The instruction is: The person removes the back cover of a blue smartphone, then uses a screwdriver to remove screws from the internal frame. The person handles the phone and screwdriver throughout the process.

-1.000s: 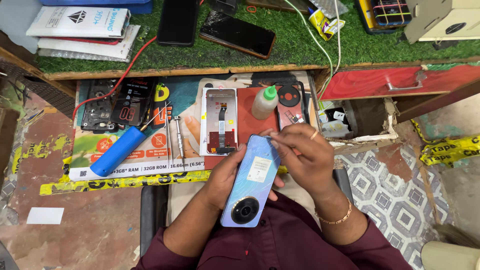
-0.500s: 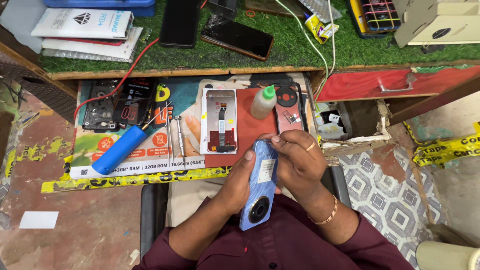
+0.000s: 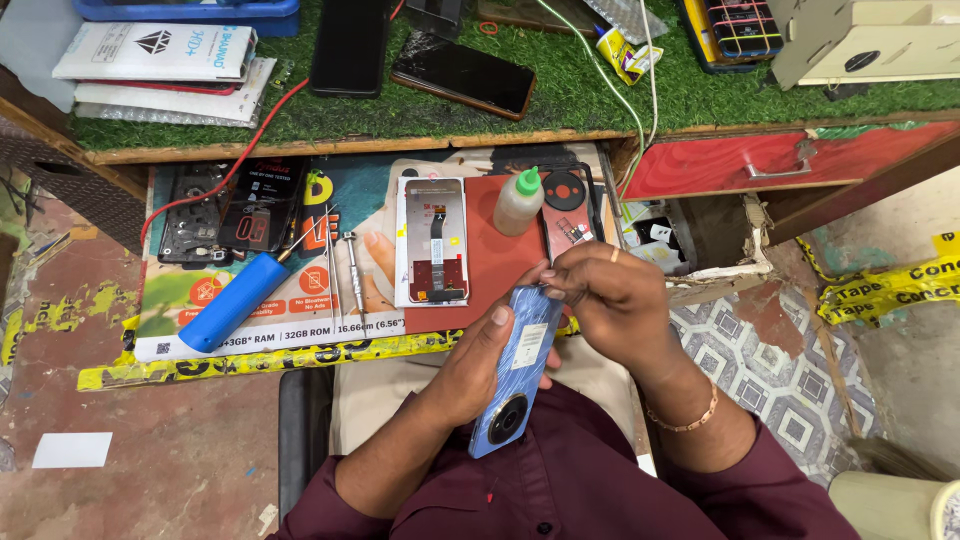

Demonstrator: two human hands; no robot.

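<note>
I see the blue phone [image 3: 515, 372] held over my lap, just below the edge of the worktop [image 3: 300, 345]. Its long axis runs steeply, the camera ring low and near my body, the top end tilted up and slightly right toward the worktop. My left hand [image 3: 480, 365] is clamped along the phone's left edge, thumb lying on its back. My right hand [image 3: 605, 295] sits at the phone's upper end, fingertips pinched together right at that top corner; whether they grip a small tool I cannot tell. So the phone lies down and to the left of the right hand, which is the nearer to the top edge.

On the worktop, a printed poster mat with a yellow strip along its near edge carries an opened phone frame [image 3: 431, 241], upright and pale, and a small bottle with a green cap [image 3: 519, 201] just right of it. A blue cylinder [image 3: 233, 302] lies diagonally at left. Flat white boxes [image 3: 155, 55] are stacked at far left on green turf [image 3: 300, 115].
</note>
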